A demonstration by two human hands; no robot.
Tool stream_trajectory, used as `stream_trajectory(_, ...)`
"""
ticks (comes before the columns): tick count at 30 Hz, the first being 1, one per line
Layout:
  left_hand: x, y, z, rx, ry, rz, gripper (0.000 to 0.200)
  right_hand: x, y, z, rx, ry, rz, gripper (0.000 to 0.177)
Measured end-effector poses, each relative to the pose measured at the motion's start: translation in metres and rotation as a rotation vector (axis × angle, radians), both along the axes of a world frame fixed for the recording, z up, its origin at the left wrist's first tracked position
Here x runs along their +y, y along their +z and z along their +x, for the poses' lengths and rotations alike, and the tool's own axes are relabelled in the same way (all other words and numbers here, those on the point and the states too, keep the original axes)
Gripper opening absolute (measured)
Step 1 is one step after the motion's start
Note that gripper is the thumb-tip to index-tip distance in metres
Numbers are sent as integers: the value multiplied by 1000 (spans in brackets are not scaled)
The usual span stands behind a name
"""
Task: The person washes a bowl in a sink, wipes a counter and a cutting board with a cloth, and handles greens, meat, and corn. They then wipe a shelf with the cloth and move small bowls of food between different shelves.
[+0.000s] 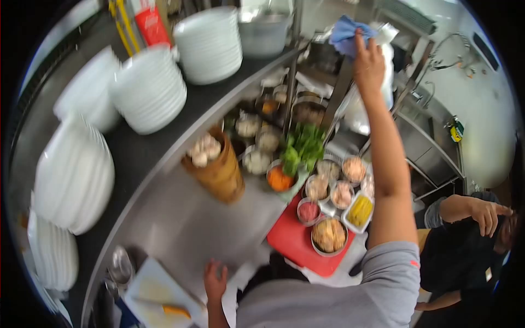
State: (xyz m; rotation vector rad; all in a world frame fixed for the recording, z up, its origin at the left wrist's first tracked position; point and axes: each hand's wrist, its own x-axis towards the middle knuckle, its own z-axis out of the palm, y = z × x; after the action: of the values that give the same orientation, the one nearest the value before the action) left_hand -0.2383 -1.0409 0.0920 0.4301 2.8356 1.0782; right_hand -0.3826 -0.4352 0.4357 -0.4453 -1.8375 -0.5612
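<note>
My right hand (368, 63) is stretched far out to the upper right, its fingers closed on a crumpled blue cloth (350, 35). A white plastic bag (358, 112) hangs just below that hand. Low in the view, my left hand (216, 279) hovers by the edge of the steel counter (202, 229), fingers apart and holding nothing. Nearest to it, on the left, is a white cutting board (158, 290) with a yellow-handled knife (175, 311) on it. A red cutting board (306, 240) bears several bowls of food, among them a large steel bowl (329, 236).
Stacks of white plates (74, 175) and bowls (147, 90) line the raised dark shelf (145, 158). Garlic fills a brown container (221, 175) on the counter, near leafy greens (303, 145) and small food bowls. A co-worker's hand (484, 216) is at the right. A metal post (290, 98) rises behind.
</note>
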Motion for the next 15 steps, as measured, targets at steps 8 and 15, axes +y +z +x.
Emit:
stream_trajectory(8, -42, 13, 17, -3, 238, 52, 23, -156, -127, 88, -507, 798, -946, 46)
stream_trajectory(15, -56, 39, 36, 59, 220, -50, 23, -246, -305, 73, -1065, 918, -921, 59)
